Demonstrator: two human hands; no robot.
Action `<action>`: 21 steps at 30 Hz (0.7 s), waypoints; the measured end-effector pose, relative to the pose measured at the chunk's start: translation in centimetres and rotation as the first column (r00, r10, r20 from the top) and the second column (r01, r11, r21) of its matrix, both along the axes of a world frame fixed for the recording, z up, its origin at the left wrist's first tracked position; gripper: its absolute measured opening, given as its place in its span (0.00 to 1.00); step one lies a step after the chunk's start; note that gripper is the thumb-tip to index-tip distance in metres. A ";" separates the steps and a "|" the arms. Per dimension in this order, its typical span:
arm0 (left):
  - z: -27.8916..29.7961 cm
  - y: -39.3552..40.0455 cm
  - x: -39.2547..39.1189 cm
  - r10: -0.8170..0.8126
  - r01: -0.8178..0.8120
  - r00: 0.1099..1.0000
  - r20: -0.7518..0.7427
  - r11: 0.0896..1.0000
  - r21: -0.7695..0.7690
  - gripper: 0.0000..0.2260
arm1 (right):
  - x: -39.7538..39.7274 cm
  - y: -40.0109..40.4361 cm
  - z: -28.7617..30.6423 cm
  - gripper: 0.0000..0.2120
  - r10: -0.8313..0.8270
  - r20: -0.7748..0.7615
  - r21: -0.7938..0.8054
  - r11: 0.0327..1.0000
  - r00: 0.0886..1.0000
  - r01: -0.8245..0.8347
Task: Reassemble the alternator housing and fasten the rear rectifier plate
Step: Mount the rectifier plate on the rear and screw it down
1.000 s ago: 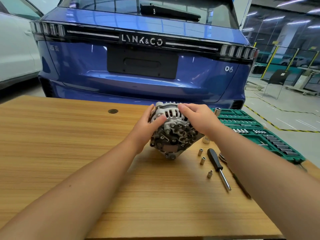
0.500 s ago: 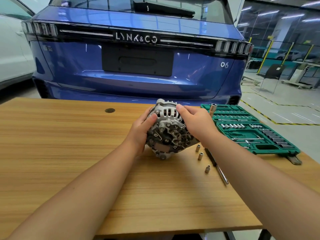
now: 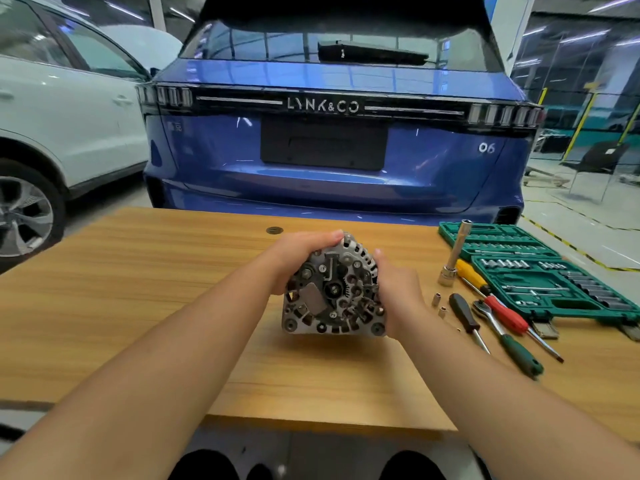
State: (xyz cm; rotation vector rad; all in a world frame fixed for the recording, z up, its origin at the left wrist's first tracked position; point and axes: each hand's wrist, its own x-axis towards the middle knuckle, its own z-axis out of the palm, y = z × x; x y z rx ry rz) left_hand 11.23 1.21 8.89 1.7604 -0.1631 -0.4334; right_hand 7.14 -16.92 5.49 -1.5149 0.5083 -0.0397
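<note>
The silver alternator (image 3: 334, 294) stands on the wooden table (image 3: 121, 289), its rear face with the dark rectifier parts turned toward me. My left hand (image 3: 294, 258) grips its upper left side, fingers curled over the top of the housing. My right hand (image 3: 398, 292) holds its right side, fingers wrapped round the ribbed casing. Two small sockets (image 3: 439, 305) lie on the table just right of my right hand.
Right of the alternator lie a black-handled screwdriver (image 3: 465, 315), a green-handled ratchet (image 3: 509, 337) and a red-and-yellow screwdriver (image 3: 495, 301). A long socket extension (image 3: 453, 254) stands upright. An open green socket case (image 3: 540, 271) sits at the table's right. A blue car (image 3: 329, 150) is parked beyond the far edge.
Both hands have drawn the alternator nearer and turned it, so its rear face now points squarely at me. My left hand has shifted up over the top of the housing.
</note>
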 end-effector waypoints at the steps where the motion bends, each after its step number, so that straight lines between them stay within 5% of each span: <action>1: 0.3 0.0 0.0 0.003 -0.003 1.000 -0.008 1.000 0.027 0.32 | -0.1 0.1 -0.4 0.24 0.004 -0.001 0.043 0.999 1.000 -0.004; 9: 0.6 -0.2 0.8 0.042 -0.039 0.998 -0.048 0.998 0.049 0.36 | 0.4 0.0 -0.6 0.28 0.051 -0.027 0.073 0.996 0.998 -0.049; 14: -0.6 -0.5 0.1 0.273 -0.275 0.961 -0.043 0.958 -0.080 0.46 | -0.8 0.3 -0.7 0.35 0.221 0.124 -0.046 0.975 0.967 -0.217; 18: -2.4 -0.1 -1.3 0.302 -0.300 0.953 -0.020 0.932 -0.202 0.30 | -1.5 0.4 -2.5 0.37 0.216 0.280 -0.087 0.976 0.935 -0.199; 21: -4.2 0.2 -2.5 0.291 -0.276 0.956 0.033 0.933 -0.233 0.32 | -1.6 -0.3 -2.8 0.37 0.246 0.311 -0.109 0.969 0.918 -0.223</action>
